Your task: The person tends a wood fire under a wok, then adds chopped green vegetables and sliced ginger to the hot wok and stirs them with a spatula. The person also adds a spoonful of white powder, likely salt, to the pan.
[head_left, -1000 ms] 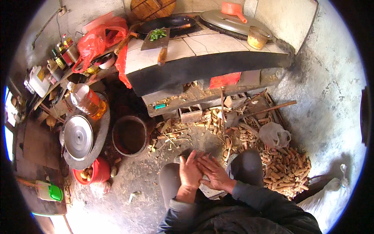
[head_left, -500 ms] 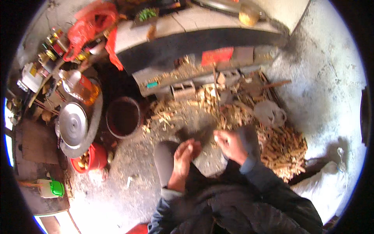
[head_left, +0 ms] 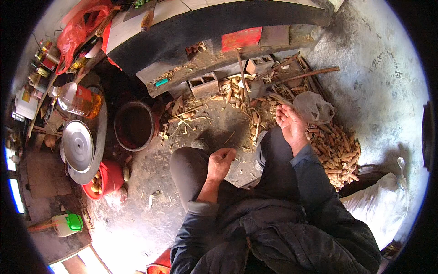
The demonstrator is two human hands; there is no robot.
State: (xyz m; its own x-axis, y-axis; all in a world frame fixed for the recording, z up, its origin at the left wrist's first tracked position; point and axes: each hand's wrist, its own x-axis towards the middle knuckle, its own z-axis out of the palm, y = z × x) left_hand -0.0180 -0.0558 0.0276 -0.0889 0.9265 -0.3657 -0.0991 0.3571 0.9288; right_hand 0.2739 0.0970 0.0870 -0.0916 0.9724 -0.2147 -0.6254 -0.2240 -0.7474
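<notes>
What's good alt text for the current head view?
Left hand loosely curled beside the left knee; right hand half open near a plastic bag and corncobs. A black-fronted counter stands ahead; a pot and red bucket sit to the left.

Bright light comes from the left, where the window (head_left: 17, 196) glows white with blue edges. The near left floor (head_left: 121, 244) is so bright that it washes out. On the right, the wall (head_left: 378, 91) is pale, and the sack (head_left: 376, 210) shines white. It is very dark between the stove (head_left: 219, 32) and the pot (head_left: 156, 121). A soft shadow lies just past the knees (head_left: 187, 166). The left hand (head_left: 221, 164) and right hand (head_left: 292, 127) look fairly clear. Black fills the corners, and the stove bends like a bow. Small things at the left rim look fuzzy.
</notes>
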